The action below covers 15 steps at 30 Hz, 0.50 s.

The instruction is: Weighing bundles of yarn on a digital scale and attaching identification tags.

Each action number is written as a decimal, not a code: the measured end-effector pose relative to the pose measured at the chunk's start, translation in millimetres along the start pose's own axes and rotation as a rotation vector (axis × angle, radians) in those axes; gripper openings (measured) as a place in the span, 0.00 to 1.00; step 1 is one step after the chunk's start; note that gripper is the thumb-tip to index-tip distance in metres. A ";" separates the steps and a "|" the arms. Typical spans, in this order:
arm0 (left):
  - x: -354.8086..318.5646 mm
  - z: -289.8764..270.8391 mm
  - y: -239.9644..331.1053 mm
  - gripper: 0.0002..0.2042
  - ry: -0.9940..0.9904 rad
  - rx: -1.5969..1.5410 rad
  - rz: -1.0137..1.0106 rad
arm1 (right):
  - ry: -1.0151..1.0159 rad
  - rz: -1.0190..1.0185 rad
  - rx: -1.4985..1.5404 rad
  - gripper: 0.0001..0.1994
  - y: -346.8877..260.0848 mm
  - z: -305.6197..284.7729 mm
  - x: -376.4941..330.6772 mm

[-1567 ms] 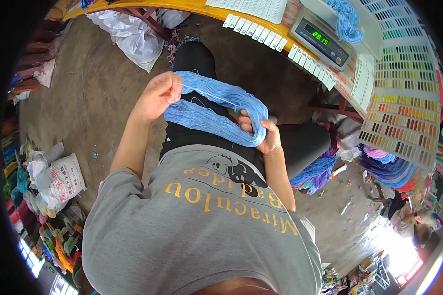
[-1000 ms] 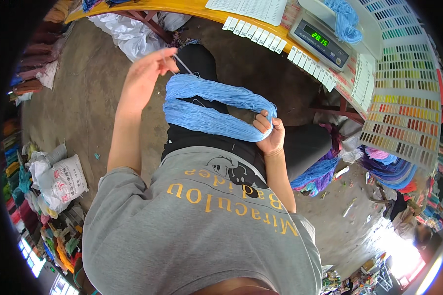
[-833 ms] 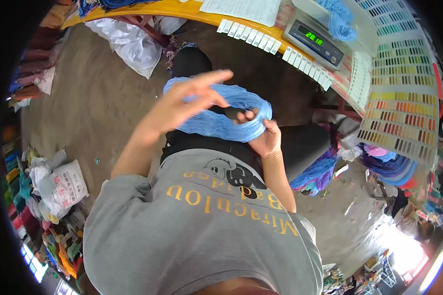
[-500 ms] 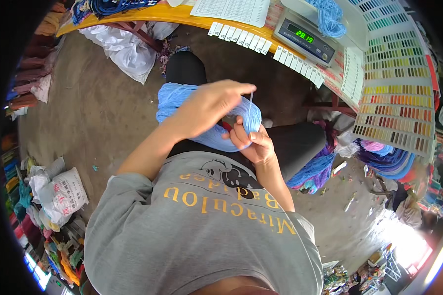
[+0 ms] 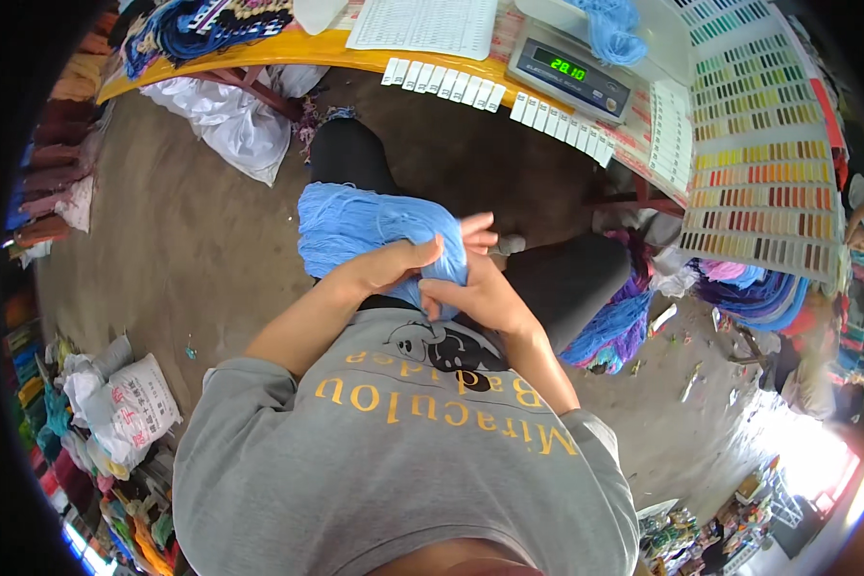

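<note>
A light blue skein of yarn [image 5: 355,226] lies over my left thigh and lap, its right end gathered into a bent loop. My left hand [image 5: 398,261] grips that end from the left, thumb laid over the strands. From the right, my right hand [image 5: 487,293] wraps the same end, its thumb on the near side. A few fingertips poke out past the yarn's right edge; whose they are I cannot tell. The strands hide most of the other fingers.
Ahead is a yellow-edged table [image 5: 288,48] with a digital scale [image 5: 571,79], light blue yarn [image 5: 612,34] in its pan, white tags [image 5: 442,82], a paper sheet [image 5: 422,24] and a colour sample card [image 5: 763,182]. White sacks [image 5: 245,125] and purple-blue yarn [image 5: 605,312] flank my legs.
My left hand has come down from above the loop, where it held a raised strand, onto the skein. My right hand has turned and closed around the end. The scale's reading has dropped slightly.
</note>
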<state>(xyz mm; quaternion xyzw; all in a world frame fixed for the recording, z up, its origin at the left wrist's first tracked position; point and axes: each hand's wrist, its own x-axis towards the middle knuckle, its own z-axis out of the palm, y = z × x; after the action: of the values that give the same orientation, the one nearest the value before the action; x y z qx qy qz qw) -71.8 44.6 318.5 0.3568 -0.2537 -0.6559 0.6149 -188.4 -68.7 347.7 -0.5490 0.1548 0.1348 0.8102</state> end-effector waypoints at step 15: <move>-41.8 -17.8 46.2 0.09 0.296 -0.088 0.482 | 0.907 -0.336 0.385 0.13 4.8 -208.9 14.6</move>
<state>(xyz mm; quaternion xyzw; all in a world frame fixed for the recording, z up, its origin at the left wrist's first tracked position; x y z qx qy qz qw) -29.5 82.5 349.7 0.3509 -0.2099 -0.4422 0.7982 -198.4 -260.9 264.8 -0.4103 0.4221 -0.2796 0.7585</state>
